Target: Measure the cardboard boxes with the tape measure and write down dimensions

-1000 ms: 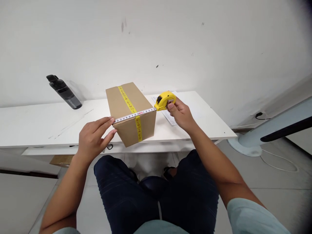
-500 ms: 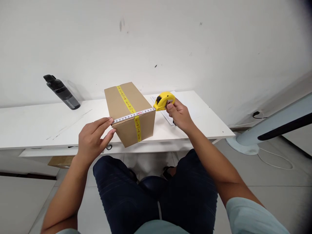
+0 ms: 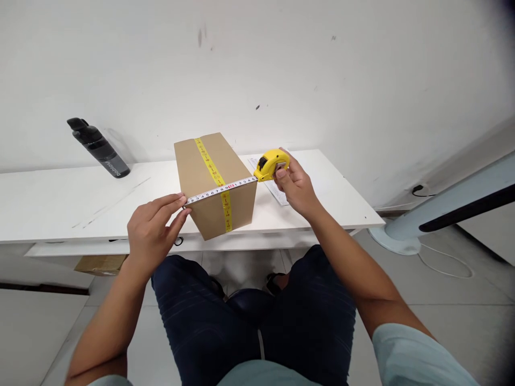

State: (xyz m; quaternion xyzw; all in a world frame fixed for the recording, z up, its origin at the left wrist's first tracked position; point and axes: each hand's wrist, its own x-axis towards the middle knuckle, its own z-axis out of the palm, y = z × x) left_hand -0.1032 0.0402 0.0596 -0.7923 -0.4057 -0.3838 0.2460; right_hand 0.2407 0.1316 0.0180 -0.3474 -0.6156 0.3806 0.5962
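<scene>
A brown cardboard box (image 3: 205, 163) sealed with yellow tape sits on the white table (image 3: 60, 203), near its front edge. A white measuring tape blade (image 3: 221, 189) lies stretched along the box's front top edge. My left hand (image 3: 153, 233) pinches the blade's end at the box's left corner. My right hand (image 3: 295, 185) grips the yellow tape measure case (image 3: 272, 164) just past the box's right corner, fingers wrapped round it.
A dark water bottle (image 3: 98, 147) stands at the back left of the table against the white wall. A printed paper (image 3: 277, 193) lies under my right hand. A fan base (image 3: 396, 238) and cable rest on the floor to the right. My knees are below the table edge.
Both hands and the tape keep their hold on the box edge. The view has shifted slightly, and the right hand with the case has risen a little.
</scene>
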